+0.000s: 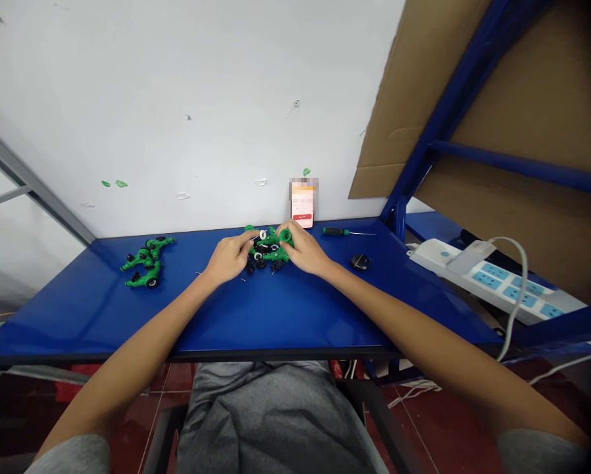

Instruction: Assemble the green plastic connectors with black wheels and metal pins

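My left hand is closed in a pinch above the middle of the table, at what looks like a thin rod with a white ring near its end. My right hand is wrapped around a green plastic fitting, its round open end turned toward me. Below and between both hands lies a pile of green fittings with small black parts and white rings, partly hidden by my fingers. A tiny screw lies in front of the pile.
Several green fittings with black parts lie at the left. A screwdriver and a small black round object are at the right. A phone leans on the wall. A white power strip stands beyond the blue table's right edge.
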Available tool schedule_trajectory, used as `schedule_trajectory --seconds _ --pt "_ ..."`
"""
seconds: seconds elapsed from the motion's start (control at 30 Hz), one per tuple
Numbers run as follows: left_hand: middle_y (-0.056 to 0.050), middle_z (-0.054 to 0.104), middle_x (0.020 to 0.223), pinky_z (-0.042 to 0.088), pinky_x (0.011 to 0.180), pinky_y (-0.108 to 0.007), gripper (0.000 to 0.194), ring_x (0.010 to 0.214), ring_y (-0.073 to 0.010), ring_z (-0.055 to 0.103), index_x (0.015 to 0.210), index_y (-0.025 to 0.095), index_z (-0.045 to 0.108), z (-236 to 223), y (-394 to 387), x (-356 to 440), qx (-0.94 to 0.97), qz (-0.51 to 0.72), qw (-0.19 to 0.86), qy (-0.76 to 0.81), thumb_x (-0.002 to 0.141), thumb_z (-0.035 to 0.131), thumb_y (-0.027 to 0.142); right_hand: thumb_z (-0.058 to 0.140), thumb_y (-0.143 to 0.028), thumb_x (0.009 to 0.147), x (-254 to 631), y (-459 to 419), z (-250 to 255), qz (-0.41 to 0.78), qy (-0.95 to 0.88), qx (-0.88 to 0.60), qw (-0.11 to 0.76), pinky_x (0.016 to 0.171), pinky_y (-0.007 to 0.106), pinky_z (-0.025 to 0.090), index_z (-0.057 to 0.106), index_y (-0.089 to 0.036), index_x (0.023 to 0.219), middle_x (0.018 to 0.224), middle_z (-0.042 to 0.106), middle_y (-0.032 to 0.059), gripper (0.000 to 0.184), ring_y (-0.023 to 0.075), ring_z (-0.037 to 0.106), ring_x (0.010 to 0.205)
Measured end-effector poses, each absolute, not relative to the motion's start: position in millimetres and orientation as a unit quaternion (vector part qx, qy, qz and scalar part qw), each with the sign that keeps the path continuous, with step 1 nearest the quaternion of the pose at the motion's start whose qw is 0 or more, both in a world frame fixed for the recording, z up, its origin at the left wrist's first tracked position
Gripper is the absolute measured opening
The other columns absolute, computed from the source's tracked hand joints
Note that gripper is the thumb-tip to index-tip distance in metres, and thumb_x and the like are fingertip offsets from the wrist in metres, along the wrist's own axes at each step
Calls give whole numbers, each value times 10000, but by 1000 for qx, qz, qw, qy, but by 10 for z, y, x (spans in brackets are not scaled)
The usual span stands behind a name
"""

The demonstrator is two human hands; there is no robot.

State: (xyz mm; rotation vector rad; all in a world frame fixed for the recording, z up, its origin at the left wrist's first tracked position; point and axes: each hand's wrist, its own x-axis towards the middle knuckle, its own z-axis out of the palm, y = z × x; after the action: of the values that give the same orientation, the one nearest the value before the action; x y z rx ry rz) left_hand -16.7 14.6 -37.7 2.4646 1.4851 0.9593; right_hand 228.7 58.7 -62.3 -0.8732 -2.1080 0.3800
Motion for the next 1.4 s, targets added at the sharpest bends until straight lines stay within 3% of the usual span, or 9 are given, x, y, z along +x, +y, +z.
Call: schedule_trajectory --seconds 0.13,0.37,0.67,0.87,0.97,1.03,1.13,1.23,1.4 --pt "-45 710 737 475 760 -309 498 691 -233 671 1468 208 677 -370 159 -168 813 280 40 508 1039 423 203 518 -142 887 2287 560 -618 140 -844 -345 385 890 419 491 486 -256 1055 1182 625 89 205 267 623 1022" --pt "-11 569 580 367 630 -291 585 520 -202 505 1518 223 644 -345 126 -174 847 169 73 498 992 398 146 504 -142 901 2279 540 -624 141 -853 -346 365 900 424 485 478 -251 1064 1204 614 97 198 269 623 1031" --pt "9 530 605 343 648 -307 499 557 -205 486 1460 206 631 -352 137 -172 820 234 97 513 1036 370 242 516 -122 883 2272 515 -603 141 -852 -340 373 916 424 490 478 -259 1053 1195 617 87 222 268 619 1053" --pt "16 595 726 408 696 -282 228 639 -161 530 1059 191 626 -344 97 -111 782 362 172 478 1008 404 209 530 -164 933 2251 438 -542 173 -868 -280 371 978 441 503 498 -271 1114 1301 617 88 213 272 625 1160" --pt "20 597 792 402 661 -261 158 623 -135 482 1096 191 619 -322 24 -70 792 390 163 441 989 525 259 543 -187 946 2230 404 -544 187 -867 -276 370 1030 466 505 499 -277 1227 1346 621 95 298 286 624 1233" --pt "-12 646 928 432 682 -262 280 661 -134 511 1242 202 630 -318 -17 -49 826 377 131 399 987 600 312 555 -195 948 2209 382 -560 196 -867 -276 366 1055 491 509 466 -277 1345 1393 615 109 415 301 621 1275" --pt "-76 673 1134 500 809 -295 434 875 -186 622 1416 243 598 -332 -40 -33 865 347 81 354 1006 633 382 566 -183 940 2175 351 -593 198 -875 -263 354 1057 515 531 378 -274 1497 1483 572 142 594 321 614 1317" --pt "-91 682 1194 517 896 -320 382 1002 -213 652 1380 245 631 -354 -24 -37 875 343 61 335 1026 620 387 579 -158 922 2154 329 -615 189 -879 -264 350 1062 512 549 327 -279 1564 1520 546 152 701 329 606 1347" --pt "-76 717 1108 515 866 -294 284 952 -194 665 1219 209 690 -360 -6 -59 860 378 37 340 995 657 380 601 -225 957 2137 292 -591 191 -874 -270 356 1065 534 556 337 -285 1561 1515 552 155 663 330 629 1325"
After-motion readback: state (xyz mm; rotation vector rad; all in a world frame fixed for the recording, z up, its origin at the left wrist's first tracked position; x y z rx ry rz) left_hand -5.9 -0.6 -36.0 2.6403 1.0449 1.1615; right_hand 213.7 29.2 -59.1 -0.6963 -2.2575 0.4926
